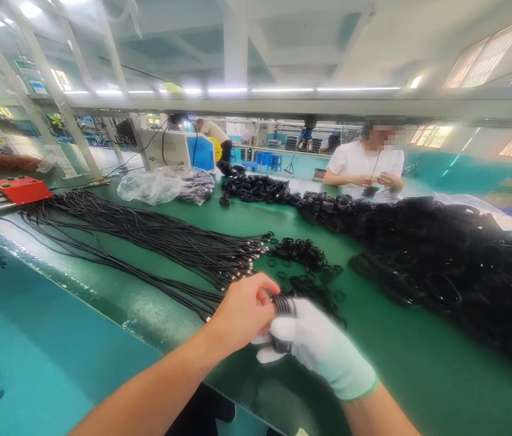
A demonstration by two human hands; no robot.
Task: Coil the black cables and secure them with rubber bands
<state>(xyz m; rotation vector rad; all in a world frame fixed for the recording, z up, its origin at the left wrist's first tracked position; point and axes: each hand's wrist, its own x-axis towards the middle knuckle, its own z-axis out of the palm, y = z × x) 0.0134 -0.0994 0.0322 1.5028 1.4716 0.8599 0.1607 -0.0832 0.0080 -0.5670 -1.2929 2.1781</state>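
Note:
My right hand (313, 339), in a white glove, is closed around a coiled black cable (284, 306). The coil's loops show above and below the gloved thumb. My bare left hand (249, 309) is at the left side of the same coil, its fingers curled in and touching it; the fingertips are partly hidden. Just beyond both hands lie small black rings (301, 251) in loose heaps. To the left, a bundle of straight black cables (160, 236) stretches along the green table, with metal-tipped ends near my left hand.
A large pile of coiled black cables (456, 272) covers the table's right side. A clear plastic bag (156, 184) and a white-and-blue machine (183, 151) stand at the back. A red control box (22, 189) sits far left. Across the table a person (367, 160) handles a cable.

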